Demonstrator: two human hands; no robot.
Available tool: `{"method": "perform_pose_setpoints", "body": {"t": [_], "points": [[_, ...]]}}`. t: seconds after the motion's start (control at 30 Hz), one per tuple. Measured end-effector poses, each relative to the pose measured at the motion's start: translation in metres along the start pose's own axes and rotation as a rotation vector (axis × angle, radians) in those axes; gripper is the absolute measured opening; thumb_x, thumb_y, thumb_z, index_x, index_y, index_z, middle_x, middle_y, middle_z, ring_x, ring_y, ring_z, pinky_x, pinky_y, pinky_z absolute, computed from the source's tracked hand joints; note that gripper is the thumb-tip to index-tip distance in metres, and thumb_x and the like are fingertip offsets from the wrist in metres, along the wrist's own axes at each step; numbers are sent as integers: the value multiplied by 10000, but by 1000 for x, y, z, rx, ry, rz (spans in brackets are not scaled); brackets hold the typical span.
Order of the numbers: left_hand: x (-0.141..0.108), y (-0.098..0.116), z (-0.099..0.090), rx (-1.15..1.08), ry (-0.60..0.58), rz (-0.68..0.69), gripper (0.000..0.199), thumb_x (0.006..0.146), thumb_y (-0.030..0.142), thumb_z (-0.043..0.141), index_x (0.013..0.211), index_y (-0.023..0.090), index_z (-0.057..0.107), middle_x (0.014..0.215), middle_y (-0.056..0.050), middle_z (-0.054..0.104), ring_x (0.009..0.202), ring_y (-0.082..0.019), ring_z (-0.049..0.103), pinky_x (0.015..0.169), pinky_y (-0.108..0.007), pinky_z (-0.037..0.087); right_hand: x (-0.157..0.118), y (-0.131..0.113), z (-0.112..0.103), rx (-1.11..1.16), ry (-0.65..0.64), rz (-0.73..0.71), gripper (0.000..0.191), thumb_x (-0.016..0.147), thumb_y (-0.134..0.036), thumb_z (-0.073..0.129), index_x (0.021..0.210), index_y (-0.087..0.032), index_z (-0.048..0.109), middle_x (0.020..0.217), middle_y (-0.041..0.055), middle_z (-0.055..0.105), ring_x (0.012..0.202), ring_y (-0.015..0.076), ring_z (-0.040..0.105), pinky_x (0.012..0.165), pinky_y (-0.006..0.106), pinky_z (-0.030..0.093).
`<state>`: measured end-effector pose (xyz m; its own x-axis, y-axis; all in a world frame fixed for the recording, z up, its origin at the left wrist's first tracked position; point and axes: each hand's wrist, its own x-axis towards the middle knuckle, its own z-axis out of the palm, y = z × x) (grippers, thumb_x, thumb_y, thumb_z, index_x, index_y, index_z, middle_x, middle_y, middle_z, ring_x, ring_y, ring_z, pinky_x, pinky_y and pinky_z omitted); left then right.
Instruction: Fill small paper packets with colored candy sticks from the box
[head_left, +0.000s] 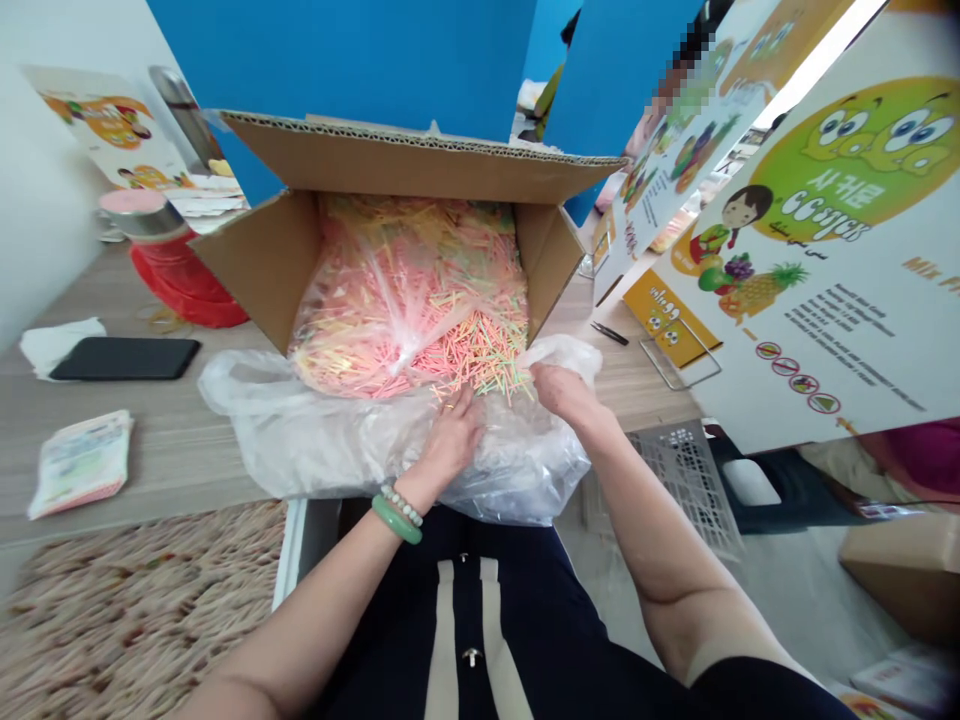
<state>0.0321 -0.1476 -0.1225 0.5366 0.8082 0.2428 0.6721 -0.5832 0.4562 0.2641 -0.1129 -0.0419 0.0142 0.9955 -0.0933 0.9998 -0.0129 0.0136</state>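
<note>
A cardboard box [442, 180] lies with its mouth toward me, filled with thin pink, yellow and green sticks [480, 345]. Part of the sticks sit inside a clear plastic bag [352, 310]; others are loose at the front right. My left hand [454, 435], with a bead bracelet and a green bangle on its wrist, reaches its stretched fingers to the loose sticks at the box's lower edge. To the right, my right hand [561, 392] is closed on the edge of a translucent plastic sheet or bag [322, 440] spread in front of the box.
On the left are a black phone [127, 358], a stack of printed packets [82, 460] and a red-wrapped flask [180, 265]. Tweezers [610, 333] lie right of the box, near a large printed carton [840, 230]. A grey plastic basket [679, 480] stands lower right.
</note>
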Motion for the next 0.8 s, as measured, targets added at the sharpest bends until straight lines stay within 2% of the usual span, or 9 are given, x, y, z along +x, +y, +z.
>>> {"method": "perform_pose_setpoints", "body": {"t": [0.07,0.17,0.23,0.3,0.4,0.47,0.57,0.7,0.8], "points": [[-1,-7,-8,-76,26,-7,465,950,173,537,1412,158,579,1576,-152,484,1477,-273,440,1201,-480,418,-3,-11,1,139,18,-21,267,919,-108,462,1064,-170,678,980,89,762,906,214,693,768,263,484],[-2,-13,-18,-198,59,-20,401,970,181,497,1343,189,644,1470,-98,611,1391,-218,546,1186,-417,451,-13,-38,9,606,129,-24,310,953,-169,369,1111,-183,635,955,56,738,874,199,668,777,285,511],[-4,-12,-23,-270,137,-139,370,994,203,464,1304,180,665,1374,-98,683,1309,-212,617,1148,-407,491,-22,-61,23,914,199,-34,298,968,-220,346,1085,-180,617,914,54,713,858,192,655,811,306,525],[-8,-8,-27,-326,231,-265,387,1023,239,428,1347,169,629,1363,-106,690,1276,-215,641,1120,-407,517,-29,-80,41,1076,193,-80,248,956,-270,381,992,-198,615,881,51,693,858,198,644,840,330,528],[-9,-1,-27,-348,247,-252,468,1049,301,408,1494,181,487,1496,-111,587,1377,-220,565,1166,-409,474,-33,-97,67,1158,207,-184,167,901,-328,474,889,-232,610,895,54,690,893,228,632,864,371,524],[-5,4,-23,-324,175,-138,498,1054,308,396,1537,197,433,1583,-100,492,1465,-215,464,1225,-405,406,-32,-99,79,1186,274,-219,147,872,-329,495,885,-244,616,911,61,695,914,249,627,878,400,521],[3,9,-13,-255,81,-30,485,1050,255,365,1518,172,463,1622,-114,432,1517,-219,380,1266,-417,343,-28,-99,90,1221,342,-174,172,846,-296,489,929,-250,632,923,72,702,922,268,627,872,427,525],[4,17,-12,-145,103,-53,475,1040,214,382,1494,113,483,1584,-170,472,1487,-247,430,1234,-417,385,-26,-99,94,1219,380,-119,205,830,-289,495,959,-254,650,945,80,706,923,271,627,877,436,521],[-2,21,-20,-63,136,-189,388,1036,253,445,1373,144,602,1347,-176,676,1263,-282,639,1092,-423,498,-26,-99,92,1243,354,-171,178,831,-306,492,905,-260,646,912,57,693,922,264,620,888,435,513]]}}
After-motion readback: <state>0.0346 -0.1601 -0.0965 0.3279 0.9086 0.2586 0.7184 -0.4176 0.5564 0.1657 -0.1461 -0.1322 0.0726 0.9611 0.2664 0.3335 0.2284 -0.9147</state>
